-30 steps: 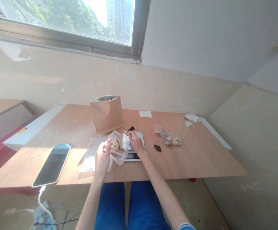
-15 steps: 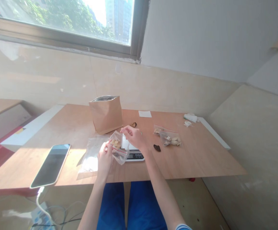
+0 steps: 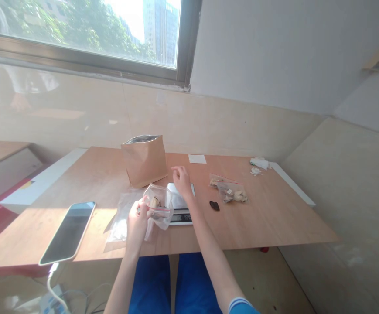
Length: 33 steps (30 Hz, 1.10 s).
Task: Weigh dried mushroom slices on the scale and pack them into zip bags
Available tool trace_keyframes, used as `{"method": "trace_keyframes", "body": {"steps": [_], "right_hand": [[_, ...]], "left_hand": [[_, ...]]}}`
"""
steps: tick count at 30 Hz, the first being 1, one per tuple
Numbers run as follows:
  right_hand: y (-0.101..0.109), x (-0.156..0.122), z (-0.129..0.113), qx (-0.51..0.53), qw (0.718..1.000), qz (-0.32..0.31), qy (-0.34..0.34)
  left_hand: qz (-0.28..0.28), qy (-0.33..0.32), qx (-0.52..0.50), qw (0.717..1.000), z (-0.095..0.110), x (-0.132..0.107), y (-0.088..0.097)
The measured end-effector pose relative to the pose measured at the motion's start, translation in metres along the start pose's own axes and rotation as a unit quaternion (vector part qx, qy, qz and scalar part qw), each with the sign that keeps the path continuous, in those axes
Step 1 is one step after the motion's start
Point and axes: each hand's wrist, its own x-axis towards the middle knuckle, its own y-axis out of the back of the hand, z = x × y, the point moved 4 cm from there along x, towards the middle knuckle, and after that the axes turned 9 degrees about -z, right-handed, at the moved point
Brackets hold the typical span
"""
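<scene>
Above a desk (image 3: 274,218), the left hand (image 3: 137,216) holds a clear zip bag (image 3: 159,213) at 9 o'clock of a scale (image 3: 179,201); the right hand (image 3: 182,179) hovers near 12, a brown pouch (image 3: 145,162) stands at 11.

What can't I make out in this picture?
All in the head view:
Scale display: digits too small and blurred.
Brown pouch: lower inside hidden by its front wall.
Right hand: the hand itself hides whether it pinches anything.
Zip bag: pieces overlap, so no count.
White cable: far end cut off by bottom edge.
</scene>
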Motion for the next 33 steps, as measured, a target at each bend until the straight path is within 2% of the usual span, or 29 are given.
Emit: {"method": "trace_keyframes", "body": {"steps": [3,6,12,18,21,25,27,29,31,33], "right_hand": [[-0.003,0.015,0.044,-0.049,0.996,-0.033,-0.059],[-0.007,0.026,0.07,-0.063,0.993,-0.07,-0.073],[-0.011,0.037,0.08,-0.056,0.991,-0.098,-0.068],[-0.003,0.032,0.081,0.005,0.997,-0.061,-0.048],[0.006,0.024,0.07,0.055,0.997,-0.029,-0.038],[0.02,0.003,0.032,0.16,0.987,0.001,-0.02],[0.024,-0.011,0.008,0.286,0.958,-0.023,0.008],[0.028,-0.026,-0.014,0.349,0.934,-0.071,0.033],[0.03,-0.039,-0.029,0.344,0.931,-0.116,0.034],[0.035,-0.049,-0.033,0.309,0.944,-0.116,0.014]], "left_hand": [[0.002,-0.001,-0.018,1.0,0.0,0.0,0.002],[-0.003,0.006,-0.024,1.0,0.001,-0.001,0.001],[-0.008,0.007,-0.015,1.0,0.002,-0.002,0.0],[-0.01,0.017,-0.015,1.0,-0.001,0.0,-0.001],[-0.01,0.02,-0.021,1.0,-0.003,0.0,-0.002],[-0.011,0.02,-0.009,1.0,-0.004,0.001,-0.004],[-0.017,0.017,0.008,1.0,-0.004,0.0,-0.006],[-0.022,0.015,0.016,1.0,-0.004,-0.001,-0.008],[-0.028,0.014,0.015,0.999,-0.004,-0.002,-0.011],[-0.032,0.015,0.002,0.999,-0.003,-0.004,-0.012]]}}
